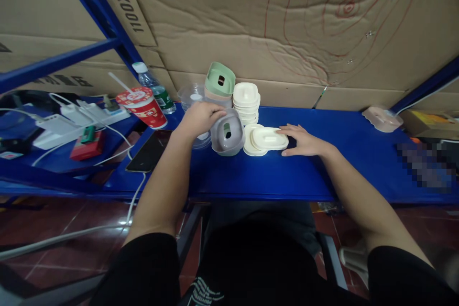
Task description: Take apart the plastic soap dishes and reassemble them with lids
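Grey-mauve plastic, thin-walled by its look, forms the container near the centre of the head view, on the blue counter. It should be light and fairly stiff, a little slippery on its glossy inner faces; the rim looks the surest hold. Just right of centre lies the cream lid, partly over a second cream piece; it too should weigh little, and its long edges or raised middle (narrow, but easy to pinch) suit the fingers. The left hand grips the container at its upper-left rim, fingers curled over the edge, forearm rising from the lower left of the frame. From the lower right comes the other forearm; its right hand reaches around the lid's right end, fingers at the upper edge and thumb spread below. Whether it pinches the lid, I cannot tell.
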Available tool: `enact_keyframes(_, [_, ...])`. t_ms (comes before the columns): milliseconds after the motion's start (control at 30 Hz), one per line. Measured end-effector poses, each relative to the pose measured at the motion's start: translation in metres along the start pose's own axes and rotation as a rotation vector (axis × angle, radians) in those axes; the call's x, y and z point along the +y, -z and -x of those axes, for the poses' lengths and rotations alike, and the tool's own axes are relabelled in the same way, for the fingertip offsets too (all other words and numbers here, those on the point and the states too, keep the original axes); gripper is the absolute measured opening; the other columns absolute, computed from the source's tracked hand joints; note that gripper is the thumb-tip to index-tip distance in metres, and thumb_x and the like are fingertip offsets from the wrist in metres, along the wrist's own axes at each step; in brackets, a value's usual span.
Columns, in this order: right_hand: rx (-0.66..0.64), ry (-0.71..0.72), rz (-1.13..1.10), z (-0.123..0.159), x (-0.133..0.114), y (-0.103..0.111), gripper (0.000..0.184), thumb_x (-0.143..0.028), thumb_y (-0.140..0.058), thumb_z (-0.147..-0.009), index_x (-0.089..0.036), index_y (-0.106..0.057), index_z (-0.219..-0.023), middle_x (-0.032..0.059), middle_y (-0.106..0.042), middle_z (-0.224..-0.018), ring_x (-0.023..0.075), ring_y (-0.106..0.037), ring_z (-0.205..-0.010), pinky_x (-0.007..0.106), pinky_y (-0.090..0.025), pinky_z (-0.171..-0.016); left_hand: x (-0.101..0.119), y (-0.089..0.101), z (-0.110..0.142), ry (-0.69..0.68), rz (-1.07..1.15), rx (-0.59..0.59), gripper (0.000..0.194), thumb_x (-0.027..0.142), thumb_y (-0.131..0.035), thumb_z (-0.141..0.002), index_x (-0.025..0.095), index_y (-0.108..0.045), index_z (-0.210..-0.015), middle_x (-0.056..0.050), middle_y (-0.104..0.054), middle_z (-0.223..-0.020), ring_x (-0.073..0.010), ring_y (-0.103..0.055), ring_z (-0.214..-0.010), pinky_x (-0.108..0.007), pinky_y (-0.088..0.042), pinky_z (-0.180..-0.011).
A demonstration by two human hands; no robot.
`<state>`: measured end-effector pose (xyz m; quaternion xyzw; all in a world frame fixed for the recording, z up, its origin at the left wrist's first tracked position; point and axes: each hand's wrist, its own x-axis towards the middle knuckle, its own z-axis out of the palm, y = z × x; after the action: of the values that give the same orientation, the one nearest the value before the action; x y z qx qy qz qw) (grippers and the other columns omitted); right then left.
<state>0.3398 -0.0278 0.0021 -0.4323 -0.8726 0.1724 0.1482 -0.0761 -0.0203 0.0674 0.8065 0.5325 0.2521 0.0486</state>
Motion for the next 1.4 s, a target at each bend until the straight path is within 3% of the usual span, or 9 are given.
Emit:
enact_keyframes(67, [-0.043, -0.018, 0.005, 0.003, 0.006, 0.002, 0.080, -0.054, -0.094, -0.074, -0.038, -0.070, -0.148, 0.0092, -0.066, -0.157, 0.0475, -0.052, -0.154, 0.082, -0.026, -0.129, -0.004, -0.003, -0.001, 0.050, -0.020, -0.065, 0.027, 0.040, -0.066, -0.100, 0.025, -0.088, -0.105, -0.009, -0.085, -0.110, -0.0302, -0.077, -0.105, -0.040, -0.055, -0.089])
enact_keyframes(267, [0.000, 0.117, -0.102, 0.000, 0.003, 0.007, 0.043, -0.050, -0.083, -0.088, -0.029, -0.081, -0.125, 0.0104, -0.077, -0.123, 0.0325, -0.073, -0.115, 0.055, -0.056, -0.108, 0.009, -0.009, -0.002, 0.224, -0.112, -0.090, 0.040, 0.048, -0.075, -0.096, 0.024, -0.082, -0.126, -0.009, -0.085, -0.115, -0.0322, -0.075, -0.112, -0.039, -0.055, -0.089])
enact_keyframes(400, [0.075, 0.137, -0.146, -0.002, -0.004, 0.004, 0.040, -0.061, -0.085, -0.086, -0.028, -0.083, -0.108, 0.0072, -0.070, -0.107, 0.0277, -0.070, -0.101, 0.049, -0.058, -0.098, 0.027, -0.004, 0.003, 0.111, -0.080, -0.004, 0.031, 0.047, -0.069, -0.099, 0.024, -0.085, -0.115, -0.008, -0.084, -0.113, -0.0300, -0.075, -0.108, -0.039, -0.052, -0.086])
enact_keyframes(533, [0.171, 0.203, -0.171, -0.004, -0.022, -0.003, 0.039, -0.065, -0.084, -0.087, -0.028, -0.081, -0.097, 0.0075, -0.065, -0.110, 0.0267, -0.066, -0.104, 0.047, -0.056, -0.099, 0.048, 0.002, 0.011, -0.013, 0.039, -0.135, 0.034, 0.057, -0.075, -0.093, 0.026, -0.085, -0.105, -0.004, -0.084, -0.100, -0.0248, -0.075, -0.096, -0.035, -0.048, -0.079])
enact_keyframes(633, [0.189, 0.233, -0.161, -0.006, -0.041, -0.014, 0.037, -0.063, -0.082, -0.092, -0.027, -0.080, -0.098, 0.0075, -0.067, -0.109, 0.0264, -0.067, -0.104, 0.045, -0.055, -0.095, 0.064, 0.001, 0.016, -0.057, 0.073, -0.314, 0.036, 0.057, -0.081, -0.085, 0.025, -0.083, -0.100, -0.001, -0.081, -0.092, -0.0208, -0.071, -0.084, -0.033, -0.043, -0.071])
enact_keyframes(767, [0.273, 0.203, -0.022, -0.010, -0.064, -0.036, 0.032, -0.059, -0.078, -0.097, -0.027, -0.079, -0.101, 0.0070, -0.073, -0.103, 0.0280, -0.069, -0.101, 0.046, -0.054, -0.093, 0.072, -0.007, 0.017, -0.184, 0.014, -0.461, 0.021, 0.041, -0.077, -0.086, 0.022, -0.071, -0.080, -0.001, -0.074, -0.085, -0.0173, -0.062, -0.077, -0.032, -0.034, -0.067])
enact_keyframes(900, [0.342, 0.299, -0.064, -0.011, -0.076, -0.048, 0.039, -0.059, -0.072, -0.101, -0.027, -0.076, -0.124, 0.0095, -0.075, -0.115, 0.0268, -0.072, -0.102, 0.044, -0.059, -0.090, 0.065, -0.008, 0.017, -0.243, -0.054, -0.453, 0.023, 0.029, -0.067, -0.086, 0.021, -0.057, -0.067, -0.002, -0.065, -0.074, -0.0157, -0.052, -0.068, -0.034, -0.029, -0.064])
enact_keyframes(1033, [0.411, 0.378, -0.029, -0.011, -0.067, -0.042, 0.039, -0.055, -0.073, -0.102, -0.027, -0.075, -0.127, 0.0108, -0.075, -0.119, 0.0288, -0.072, -0.109, 0.047, -0.061, -0.095, 0.056, 0.002, 0.020, -0.238, -0.092, -0.482, 0.018, 0.024, -0.065, -0.083, 0.021, -0.057, -0.067, -0.002, -0.064, -0.072, -0.0158, -0.050, -0.065, -0.035, -0.028, -0.062])
enact_keyframes(1400, [0.280, 0.333, 0.054, -0.015, -0.053, -0.040, 0.052, -0.064, -0.071, -0.099, -0.030, -0.072, -0.138, 0.0120, -0.073, -0.136, 0.0332, -0.069, -0.125, 0.056, -0.058, -0.108, 0.059, 0.002, 0.022, -0.143, -0.231, -0.584, 0.017, 0.021, -0.068, -0.079, 0.021, -0.057, -0.066, -0.004, -0.060, -0.075, -0.0189, -0.049, -0.069, -0.036, -0.027, -0.063])
